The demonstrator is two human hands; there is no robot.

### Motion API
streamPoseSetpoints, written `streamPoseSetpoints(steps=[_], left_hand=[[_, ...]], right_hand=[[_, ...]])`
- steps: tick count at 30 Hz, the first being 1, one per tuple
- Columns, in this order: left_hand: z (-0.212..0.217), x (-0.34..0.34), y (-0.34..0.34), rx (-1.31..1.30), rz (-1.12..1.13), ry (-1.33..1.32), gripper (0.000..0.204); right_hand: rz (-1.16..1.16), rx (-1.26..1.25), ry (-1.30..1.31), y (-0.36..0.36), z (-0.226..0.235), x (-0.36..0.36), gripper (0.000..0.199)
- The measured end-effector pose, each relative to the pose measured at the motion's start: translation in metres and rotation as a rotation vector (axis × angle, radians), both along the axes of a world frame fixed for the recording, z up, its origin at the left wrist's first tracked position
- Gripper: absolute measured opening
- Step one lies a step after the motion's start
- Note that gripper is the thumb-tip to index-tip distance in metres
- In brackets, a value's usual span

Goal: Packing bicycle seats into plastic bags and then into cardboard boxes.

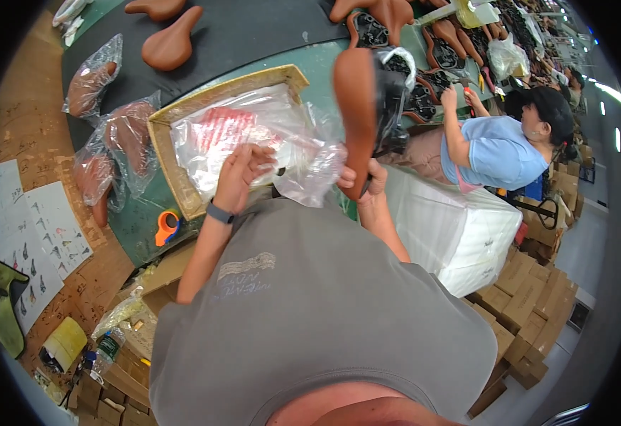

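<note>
A brown bicycle saddle (355,113) stands upright in my right hand (373,179), which grips it by its narrow nose. Its black underside (391,106) faces right. Against the right fingers sits the gathered edge of a clear plastic bag (314,174), stretching left toward the carton. My left hand (245,170), a dark band on its wrist, is open with its fingers apart over the near edge of the cardboard carton (175,188). Inside that carton lies a stack of clear plastic bags (207,153) with red print showing.
Bagged brown saddles (129,135) lie left of the carton, near an orange-and-blue tape roll (167,227). Bare saddles (172,41) rest on the black mat behind. A white wrapped block (452,227) stands at my right. Beyond it a person in light blue (502,149) works among more saddles.
</note>
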State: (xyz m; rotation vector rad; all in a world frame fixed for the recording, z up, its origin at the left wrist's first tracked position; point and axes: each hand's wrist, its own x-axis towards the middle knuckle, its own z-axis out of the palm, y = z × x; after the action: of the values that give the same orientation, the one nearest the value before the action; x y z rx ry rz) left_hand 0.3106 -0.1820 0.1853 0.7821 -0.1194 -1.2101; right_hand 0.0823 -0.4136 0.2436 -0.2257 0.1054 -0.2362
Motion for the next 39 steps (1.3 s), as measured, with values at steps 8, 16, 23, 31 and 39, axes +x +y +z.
streamPoseSetpoints(steps=[8, 16, 23, 31, 39], left_hand=[[-0.102, -0.037, -0.101, 0.024, -0.637, 0.47, 0.068], [-0.09, 0.035, -0.051, 0.532, -0.019, -0.247, 0.017], [0.053, -0.001, -0.051, 0.315, 0.165, -0.686, 0.021], [0.073, -0.035, -0.02, 0.341, -0.068, -0.029, 0.013], [0.062, 0.074, 0.012, 0.224, 0.22, 0.117, 0.023]], right_hand=[[-0.118, 0.34, -0.379, -0.017, 0.049, -0.013, 0.11], [-0.475, -0.386, 0.406, -0.054, 0.067, -0.076, 0.064], [0.032, -0.366, 0.529, -0.002, 0.07, -0.056, 0.059], [0.25, -0.364, 0.623, -0.003, 0.05, 0.023, 0.048], [0.273, -0.361, 0.657, -0.036, 0.034, 0.029, 0.064]])
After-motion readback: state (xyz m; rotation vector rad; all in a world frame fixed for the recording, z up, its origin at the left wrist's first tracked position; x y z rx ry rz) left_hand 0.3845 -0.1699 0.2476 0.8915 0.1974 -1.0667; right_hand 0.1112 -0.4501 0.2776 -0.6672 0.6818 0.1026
